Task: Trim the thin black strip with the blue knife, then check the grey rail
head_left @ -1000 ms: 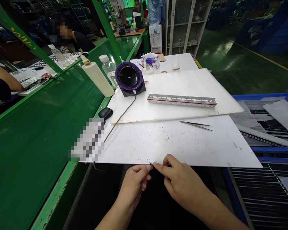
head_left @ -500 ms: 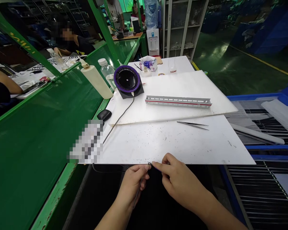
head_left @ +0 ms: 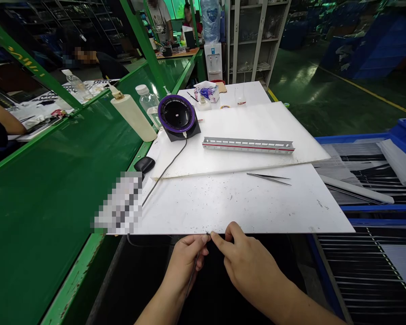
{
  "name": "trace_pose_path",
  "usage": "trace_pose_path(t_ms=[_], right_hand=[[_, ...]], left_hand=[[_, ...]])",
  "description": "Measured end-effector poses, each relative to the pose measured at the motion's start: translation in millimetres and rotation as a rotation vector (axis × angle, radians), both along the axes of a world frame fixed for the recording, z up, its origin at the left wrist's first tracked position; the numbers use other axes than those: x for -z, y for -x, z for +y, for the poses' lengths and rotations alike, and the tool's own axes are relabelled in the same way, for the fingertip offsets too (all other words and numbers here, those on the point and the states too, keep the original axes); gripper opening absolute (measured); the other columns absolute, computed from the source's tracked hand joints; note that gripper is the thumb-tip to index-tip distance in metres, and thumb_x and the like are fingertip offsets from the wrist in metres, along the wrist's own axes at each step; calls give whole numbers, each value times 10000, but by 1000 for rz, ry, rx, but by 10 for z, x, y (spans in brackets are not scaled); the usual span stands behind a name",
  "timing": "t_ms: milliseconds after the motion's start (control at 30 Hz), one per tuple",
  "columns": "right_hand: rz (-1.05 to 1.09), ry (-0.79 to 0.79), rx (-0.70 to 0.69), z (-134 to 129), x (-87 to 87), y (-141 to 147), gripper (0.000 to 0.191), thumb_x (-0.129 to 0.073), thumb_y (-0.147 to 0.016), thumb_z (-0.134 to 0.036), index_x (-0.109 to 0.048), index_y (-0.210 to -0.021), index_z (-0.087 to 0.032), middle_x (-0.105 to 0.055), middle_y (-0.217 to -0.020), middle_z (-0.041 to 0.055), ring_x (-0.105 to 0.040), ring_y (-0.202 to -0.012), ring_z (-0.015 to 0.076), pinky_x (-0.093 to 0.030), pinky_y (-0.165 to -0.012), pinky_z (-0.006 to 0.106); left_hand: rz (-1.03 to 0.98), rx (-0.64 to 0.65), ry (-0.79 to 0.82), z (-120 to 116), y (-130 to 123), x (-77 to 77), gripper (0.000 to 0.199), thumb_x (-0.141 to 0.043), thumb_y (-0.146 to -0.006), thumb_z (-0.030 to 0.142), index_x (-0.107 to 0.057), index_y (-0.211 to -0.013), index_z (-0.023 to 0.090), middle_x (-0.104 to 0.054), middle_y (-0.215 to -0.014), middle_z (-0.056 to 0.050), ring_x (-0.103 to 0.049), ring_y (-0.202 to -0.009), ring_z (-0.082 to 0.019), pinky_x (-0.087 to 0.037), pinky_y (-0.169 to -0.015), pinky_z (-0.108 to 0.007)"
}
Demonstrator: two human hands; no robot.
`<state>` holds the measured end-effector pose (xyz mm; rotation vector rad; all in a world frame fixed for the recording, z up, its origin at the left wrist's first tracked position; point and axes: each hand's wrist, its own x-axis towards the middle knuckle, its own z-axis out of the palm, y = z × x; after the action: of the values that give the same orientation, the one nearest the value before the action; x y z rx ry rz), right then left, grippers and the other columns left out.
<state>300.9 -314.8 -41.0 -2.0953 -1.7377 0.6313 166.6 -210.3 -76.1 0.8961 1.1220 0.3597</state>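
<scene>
At the front edge of the white table (head_left: 176,216), my left hand (head_left: 186,258) is closed in a pinch on a thin dark cord (head_left: 193,272), which trails down along the palm. The cord's small black end pokes out at the fingertips. My right hand (head_left: 245,257) comes in from the right, its index fingertip pressed to that end and its other fingers bent; the thumb is mostly hidden. Farther up the table lie steel tweezers (head_left: 269,178). Behind them, a slotted grey metal channel with a red stripe (head_left: 248,145) rests on a white foam sheet (head_left: 257,122).
A round black fan-like device with a purple rim (head_left: 177,113) stands at the back left, its cable running forward. Near it are a squeeze bottle (head_left: 135,115), a clear bottle (head_left: 149,106) and a black mouse (head_left: 144,164). Blue-edged racks of dark strips (head_left: 365,266) flank the right side.
The view has shifted slightly. My right index finger has moved closer to my left fingertips, and less of the cord's black end shows between them.
</scene>
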Motion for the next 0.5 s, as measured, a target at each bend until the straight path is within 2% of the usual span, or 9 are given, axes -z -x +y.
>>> trace_pose_path(t_ms=[233,500], right_hand=[[315,-70,71,-1,57,-128,529,-453,-857,-61,-584,-1315,-289,-503,-1008,29,-551,-789,132,-495,-750,284],[332,-34,78,-6,13,-122,525,-454,-859,-75,-581,-1323,-287,-500,-1037,31,-548,-785,131,-499,-763,294]], left_hand=[[-18,-13,-12,-4,12,41,302,-785,-656,407,-677,-648,126,-509,-468,27,-336,-352,-28,-191,-348,-163],[-31,-28,-23,-15,7,53,304,-785,-668,391,-651,-622,122,-527,-506,24,-352,-367,-19,-224,-370,-161]])
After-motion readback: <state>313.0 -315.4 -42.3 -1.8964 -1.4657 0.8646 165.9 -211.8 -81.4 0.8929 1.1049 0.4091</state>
